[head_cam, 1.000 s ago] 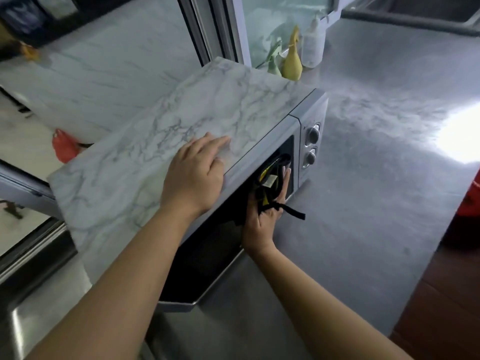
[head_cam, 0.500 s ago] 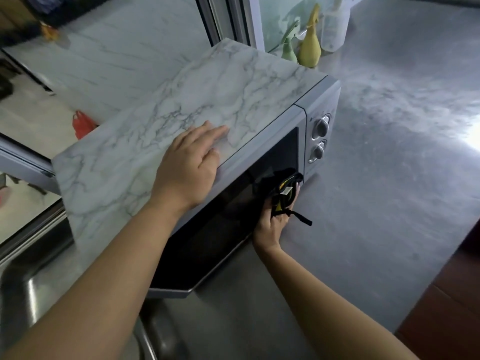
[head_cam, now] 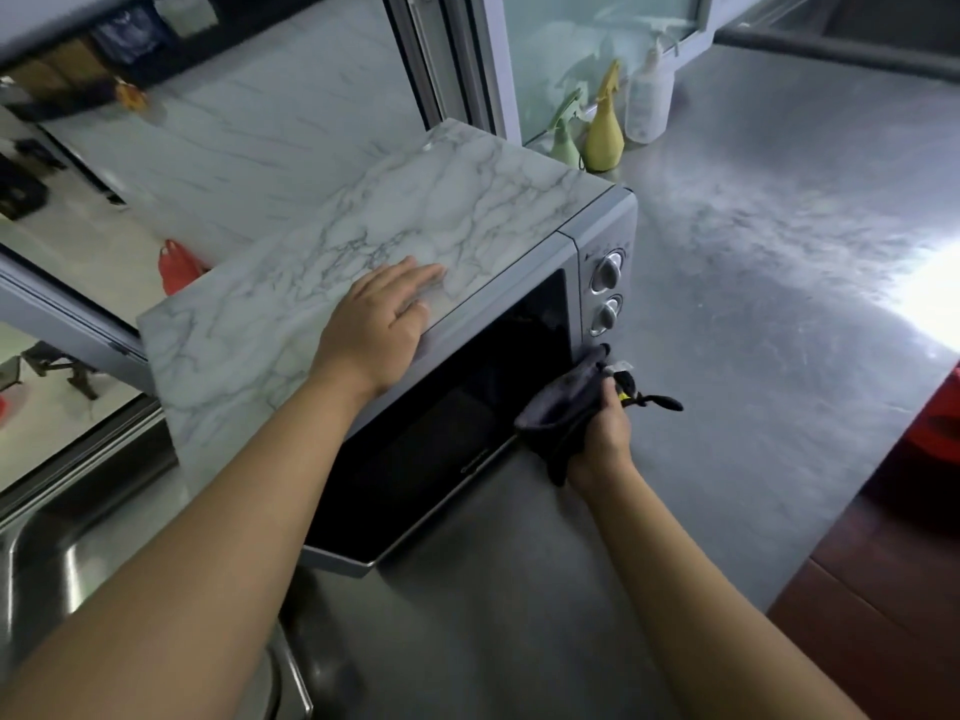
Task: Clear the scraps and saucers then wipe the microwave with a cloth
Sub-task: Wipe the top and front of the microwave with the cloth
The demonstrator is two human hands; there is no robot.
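The light is soft and a bit gray. A very bright white patch of glare sits on the steel counter (head_cam: 779,283) at the right edge, so light comes from that side. The microwave (head_cam: 467,241) front is dark and hard to see into. Lines bend near the edges. Far things look a little fuzzy.

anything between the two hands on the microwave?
Head view: only microwave. Between the left hand, flat on the marbled top, and the right hand gripping the cloth lies the microwave front edge and dark door glass.
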